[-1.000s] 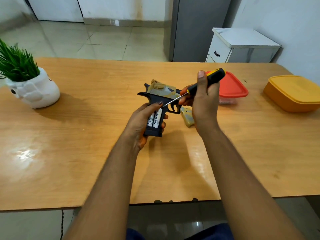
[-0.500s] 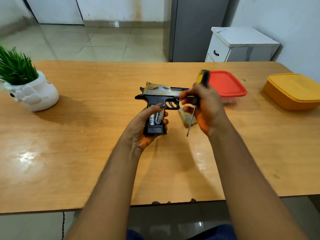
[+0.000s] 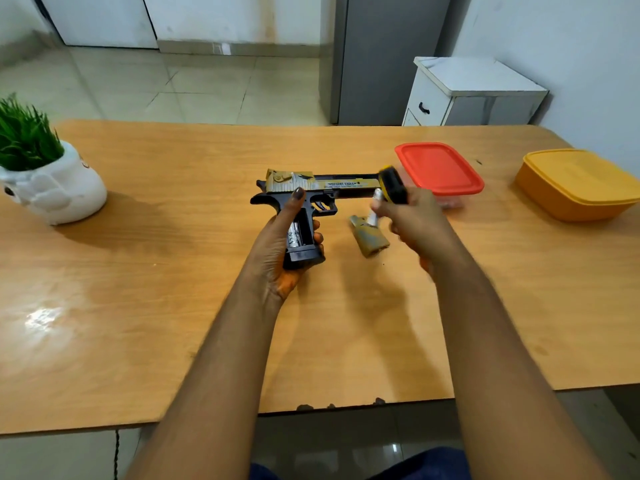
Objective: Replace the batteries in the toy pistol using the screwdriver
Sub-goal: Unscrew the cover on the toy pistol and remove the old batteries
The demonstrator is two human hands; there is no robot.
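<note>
I am seeing the left hand (image 3: 277, 247) gripping the toy pistol (image 3: 304, 194) at table (image 3: 138, 306) center: gold slide, black grip lying open, a battery (image 3: 293, 233) showing. Its barrel is pointing toward 3 o'clock. The right hand (image 3: 415, 223) is clutching the screwdriver (image 3: 393, 187) and a blurred white cylinder.
</note>
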